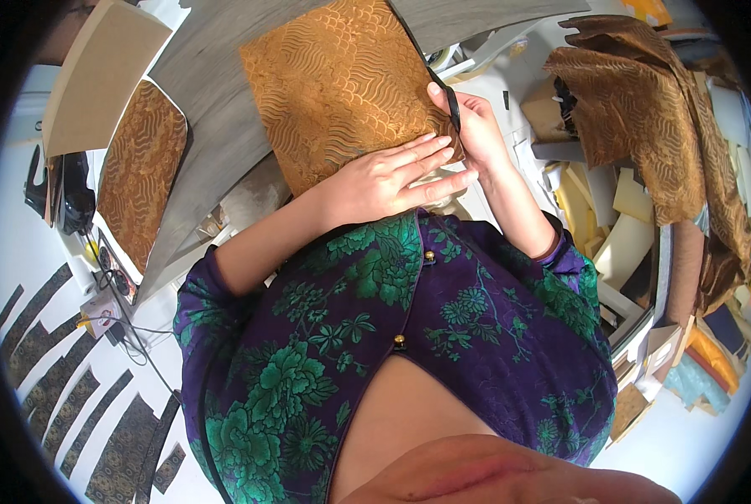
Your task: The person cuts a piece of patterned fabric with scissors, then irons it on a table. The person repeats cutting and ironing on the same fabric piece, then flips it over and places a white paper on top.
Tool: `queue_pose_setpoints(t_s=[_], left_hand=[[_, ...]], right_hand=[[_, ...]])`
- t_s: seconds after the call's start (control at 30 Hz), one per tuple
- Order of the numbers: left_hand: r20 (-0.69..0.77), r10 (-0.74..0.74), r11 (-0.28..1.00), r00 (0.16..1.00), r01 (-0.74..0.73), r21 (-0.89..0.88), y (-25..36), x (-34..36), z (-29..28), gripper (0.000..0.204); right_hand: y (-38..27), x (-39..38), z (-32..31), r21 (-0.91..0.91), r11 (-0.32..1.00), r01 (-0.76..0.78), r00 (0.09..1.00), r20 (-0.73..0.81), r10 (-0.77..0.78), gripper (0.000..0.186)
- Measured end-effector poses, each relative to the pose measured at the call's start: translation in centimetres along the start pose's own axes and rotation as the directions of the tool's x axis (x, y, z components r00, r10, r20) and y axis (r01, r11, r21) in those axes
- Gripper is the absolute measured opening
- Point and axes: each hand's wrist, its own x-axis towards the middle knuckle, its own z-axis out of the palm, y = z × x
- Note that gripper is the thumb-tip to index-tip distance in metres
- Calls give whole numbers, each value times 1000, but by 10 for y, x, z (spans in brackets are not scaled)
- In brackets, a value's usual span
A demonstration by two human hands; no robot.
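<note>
A brown-gold panel [342,76] with a raised wave and scale pattern lies in front of me, partly on a grey board. Across its near right corner my left hand [392,172] rests flat, fingers stretched toward my right hand. At the panel's right edge my right hand [468,118] is closed around a narrow black piece [453,109], curved where I grip it. Its thumb presses near the panel's edge. A dark line runs on along that edge to the far end. Whether the black piece is a strip or a tool's handle I cannot make out.
A grey wood-grain board [212,92] spans the surface. Left of it are a matching brown panel [143,160], a beige panel [107,71] and dark patterned strips [119,454]. Brown patterned material [644,118] hangs at the right, above shelves of offcuts [632,218].
</note>
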Motion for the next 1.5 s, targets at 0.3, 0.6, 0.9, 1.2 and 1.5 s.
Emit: queue_pose_setpoints(t_s=[0.3, 0.6, 0.9, 1.2, 1.5], left_hand=[[59, 35, 999, 998, -34, -17, 11, 1, 0, 49], [32, -66, 997, 997, 65, 44, 12, -3, -1, 48], [-13, -445, 889, 895, 444, 109, -65, -5, -38, 65], [248, -210, 803, 946, 311, -509, -94, 88, 29, 44], [-190, -688, 620, 701, 703, 347, -125, -88, -124, 49]], right_hand=[[-1, 16, 3, 52, 998, 18, 1000, 9, -19, 38], [-10, 16, -6, -14, 996, 87, 993, 84, -86, 31], [10, -4, -62, -172, 914, 367, 878, -260, -402, 32], [26, -12, -92, -165, 823, 543, 720, -413, -558, 28], [-52, 39, -80, -922, 149, 358, 644, 129, -754, 44]])
